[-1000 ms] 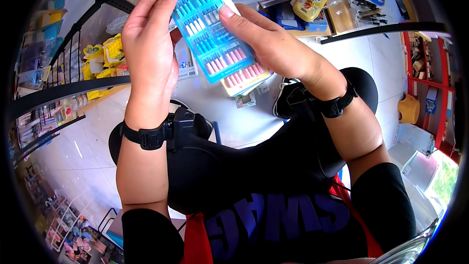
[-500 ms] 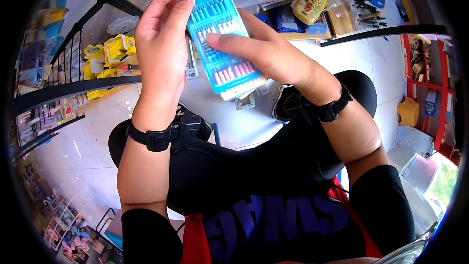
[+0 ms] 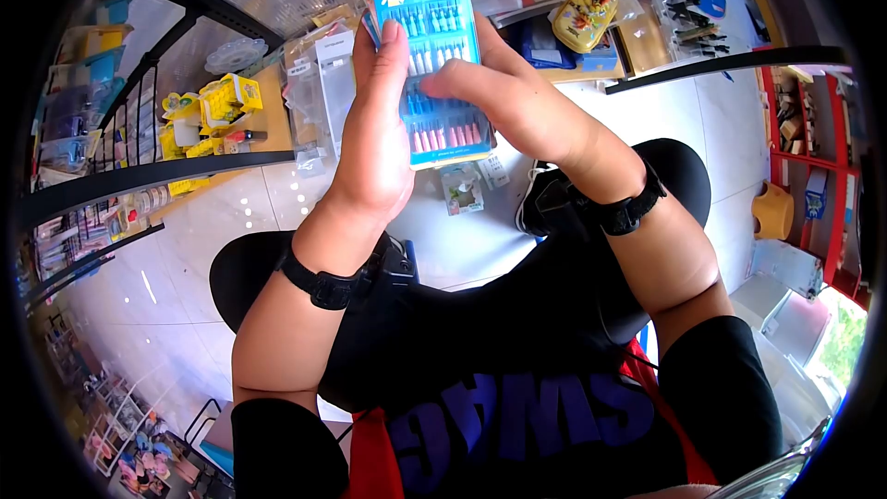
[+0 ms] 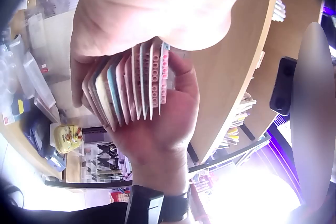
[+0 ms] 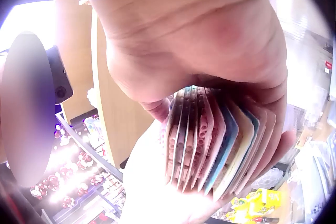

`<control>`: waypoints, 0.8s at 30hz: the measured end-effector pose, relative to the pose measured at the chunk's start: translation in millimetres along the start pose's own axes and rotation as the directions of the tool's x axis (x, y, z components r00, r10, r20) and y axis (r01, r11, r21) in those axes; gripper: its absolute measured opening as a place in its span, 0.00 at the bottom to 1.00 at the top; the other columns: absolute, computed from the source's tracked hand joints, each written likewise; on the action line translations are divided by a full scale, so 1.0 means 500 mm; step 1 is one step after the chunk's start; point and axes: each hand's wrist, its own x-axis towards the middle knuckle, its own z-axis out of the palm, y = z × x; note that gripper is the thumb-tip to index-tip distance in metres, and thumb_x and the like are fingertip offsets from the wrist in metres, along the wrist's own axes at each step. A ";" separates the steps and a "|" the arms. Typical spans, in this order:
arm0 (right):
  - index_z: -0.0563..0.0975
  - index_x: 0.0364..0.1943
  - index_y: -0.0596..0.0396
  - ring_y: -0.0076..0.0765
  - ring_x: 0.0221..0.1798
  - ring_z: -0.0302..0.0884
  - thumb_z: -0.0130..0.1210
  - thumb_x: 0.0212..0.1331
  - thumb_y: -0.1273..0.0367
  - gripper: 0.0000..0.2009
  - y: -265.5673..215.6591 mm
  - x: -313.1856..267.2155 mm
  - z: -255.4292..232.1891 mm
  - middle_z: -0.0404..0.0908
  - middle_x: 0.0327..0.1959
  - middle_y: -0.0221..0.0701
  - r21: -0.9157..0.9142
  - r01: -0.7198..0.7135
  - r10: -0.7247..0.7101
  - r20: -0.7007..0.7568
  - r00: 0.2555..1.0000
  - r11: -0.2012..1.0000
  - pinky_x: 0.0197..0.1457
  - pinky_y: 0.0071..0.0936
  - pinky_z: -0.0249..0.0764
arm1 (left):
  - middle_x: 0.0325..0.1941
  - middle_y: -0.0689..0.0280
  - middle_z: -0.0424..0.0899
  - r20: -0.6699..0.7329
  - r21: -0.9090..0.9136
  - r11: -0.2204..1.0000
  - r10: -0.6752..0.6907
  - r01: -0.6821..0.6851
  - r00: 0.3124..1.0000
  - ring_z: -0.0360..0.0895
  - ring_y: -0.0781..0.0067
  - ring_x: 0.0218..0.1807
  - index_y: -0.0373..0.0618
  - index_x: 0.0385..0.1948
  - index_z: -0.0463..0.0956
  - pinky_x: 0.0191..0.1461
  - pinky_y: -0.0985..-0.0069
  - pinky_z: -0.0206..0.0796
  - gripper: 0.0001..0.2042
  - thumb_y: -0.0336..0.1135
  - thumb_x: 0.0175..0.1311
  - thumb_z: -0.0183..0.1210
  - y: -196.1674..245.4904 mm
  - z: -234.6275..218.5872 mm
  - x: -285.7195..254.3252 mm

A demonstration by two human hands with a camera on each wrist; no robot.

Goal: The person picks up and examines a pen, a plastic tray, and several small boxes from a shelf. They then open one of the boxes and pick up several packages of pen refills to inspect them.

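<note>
Both hands grip a thick stack of blister cards, raised in front of the body. The front blue card (image 3: 442, 46) faces up in the head view, with rows of small blue, white and pink tips under clear plastic. My left hand (image 3: 374, 134) holds the left side, its thumb lying along the front. On the right side, my right hand (image 3: 522, 106) has its thumb across the card's middle and its fingers behind. Edge-on in the left wrist view, the card stack (image 4: 123, 90) is fanned slightly. The right wrist view shows the same pink, blue and cream card edges (image 5: 215, 142).
A yellow patterned case (image 3: 586, 15) lies on a shelf at the back right, beside black clips (image 3: 693, 5). Yellow packaged items (image 3: 217, 106) sit at left behind a black rail (image 3: 157, 176). A small packet (image 3: 462, 189) shows below the stack. Red shelving (image 3: 845, 166) stands far right.
The left hand has moved right and lower, from the stack's top corner to its left side. The stack has shifted right and turned more upright. The right hand stays on its side, thumb across the front.
</note>
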 end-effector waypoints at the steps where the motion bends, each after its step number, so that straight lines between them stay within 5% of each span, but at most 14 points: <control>1: 0.65 0.71 0.55 0.24 0.58 0.76 0.57 0.66 0.68 0.29 0.000 -0.001 0.000 0.79 0.56 0.30 -0.024 0.022 -0.022 0.009 1.000 0.999 0.64 0.27 0.72 | 0.61 0.63 0.82 0.002 0.013 1.000 0.003 -0.003 1.000 0.82 0.70 0.60 0.49 0.66 0.71 0.65 0.67 0.76 0.24 0.55 0.83 0.44 0.003 0.003 0.001; 9: 0.60 0.75 0.56 0.26 0.63 0.71 0.55 0.66 0.69 0.33 0.000 -0.009 -0.007 0.75 0.61 0.31 -0.020 0.106 -0.104 0.077 0.992 0.994 0.69 0.27 0.66 | 0.59 0.67 0.81 0.009 0.155 0.986 0.054 -0.055 0.998 0.81 0.74 0.60 0.54 0.66 0.68 0.65 0.69 0.75 0.20 0.48 0.79 0.54 0.004 0.010 0.001; 12: 0.49 0.77 0.65 0.35 0.65 0.71 0.60 0.64 0.63 0.43 0.000 -0.010 0.007 0.73 0.63 0.42 0.060 0.189 -0.192 0.053 0.980 0.980 0.69 0.32 0.69 | 0.61 0.66 0.79 0.038 0.134 0.990 0.046 -0.051 0.998 0.81 0.73 0.60 0.53 0.68 0.66 0.63 0.70 0.75 0.21 0.47 0.80 0.52 0.005 -0.006 0.002; 14: 0.48 0.77 0.64 0.36 0.68 0.68 0.58 0.67 0.63 0.41 0.006 -0.013 0.016 0.70 0.66 0.42 0.088 0.272 -0.277 0.049 0.960 0.958 0.72 0.32 0.65 | 0.71 0.61 0.70 0.109 0.127 0.990 0.040 -0.054 0.993 0.69 0.72 0.70 0.47 0.81 0.41 0.75 0.71 0.60 0.38 0.46 0.79 0.54 0.008 -0.015 0.004; 17: 0.45 0.79 0.64 0.35 0.72 0.64 0.51 0.73 0.61 0.39 0.015 -0.008 0.018 0.68 0.69 0.42 0.145 0.302 -0.310 0.035 0.950 0.942 0.76 0.32 0.60 | 0.73 0.60 0.68 0.118 0.184 0.976 0.099 -0.120 0.988 0.67 0.72 0.72 0.45 0.82 0.37 0.77 0.71 0.56 0.39 0.44 0.80 0.53 0.007 -0.014 0.004; 19: 0.44 0.80 0.64 0.36 0.73 0.63 0.48 0.76 0.58 0.38 0.024 -0.001 0.023 0.67 0.70 0.42 0.222 0.299 -0.308 0.009 0.951 0.928 0.77 0.32 0.58 | 0.73 0.59 0.67 0.143 0.194 0.970 0.122 -0.149 0.982 0.67 0.71 0.72 0.45 0.81 0.36 0.77 0.71 0.56 0.39 0.43 0.80 0.52 0.008 -0.010 0.003; 24: 0.47 0.79 0.65 0.38 0.78 0.59 0.34 0.83 0.51 0.35 0.041 0.008 0.023 0.63 0.75 0.46 0.059 0.377 -0.376 -0.022 0.926 0.924 0.79 0.33 0.55 | 0.71 0.60 0.70 0.172 0.233 0.952 0.160 -0.198 0.972 0.70 0.71 0.70 0.44 0.80 0.42 0.74 0.71 0.61 0.37 0.43 0.79 0.56 0.020 0.010 -0.006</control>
